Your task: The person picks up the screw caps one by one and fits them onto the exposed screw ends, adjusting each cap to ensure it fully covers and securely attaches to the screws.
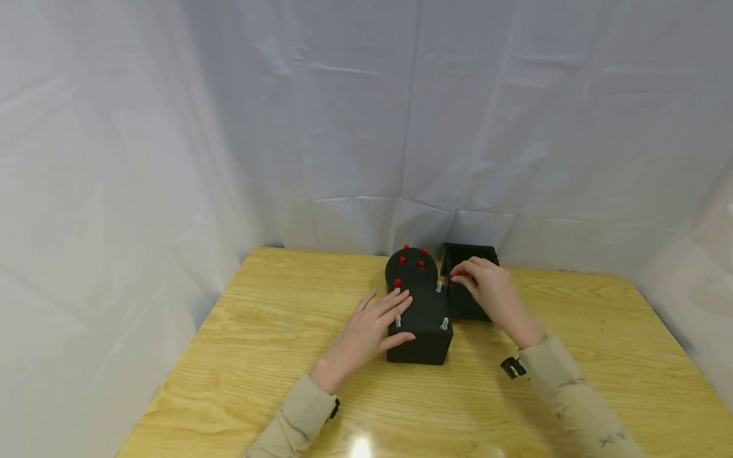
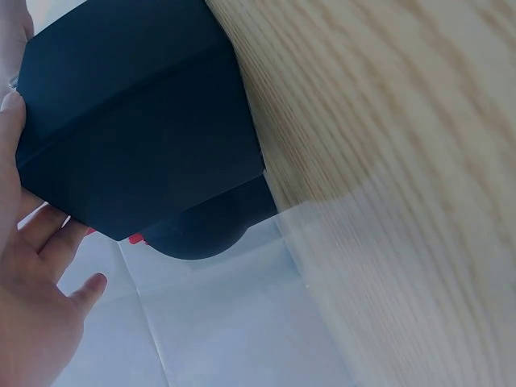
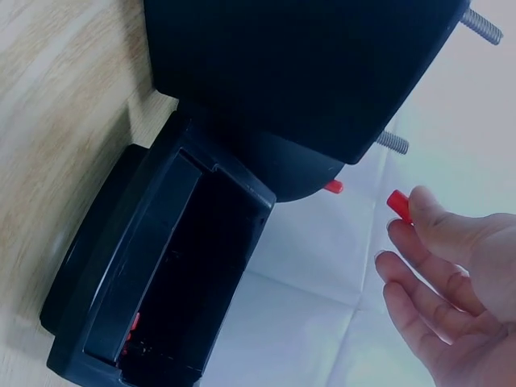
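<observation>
With my left hand point(image 1: 366, 331) lying flat on the black block point(image 1: 420, 327), my right hand point(image 3: 451, 298) pinches a red peg point(image 3: 397, 203) only by its tip, so it could slip and drop into the open black box point(image 3: 173, 274).

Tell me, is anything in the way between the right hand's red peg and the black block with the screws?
Nothing visible is. The right hand pinches a red peg at its fingertips, in open air beside the black block. The open black box lies under the hand, not between. The left hand rests on the block's far side.
</observation>
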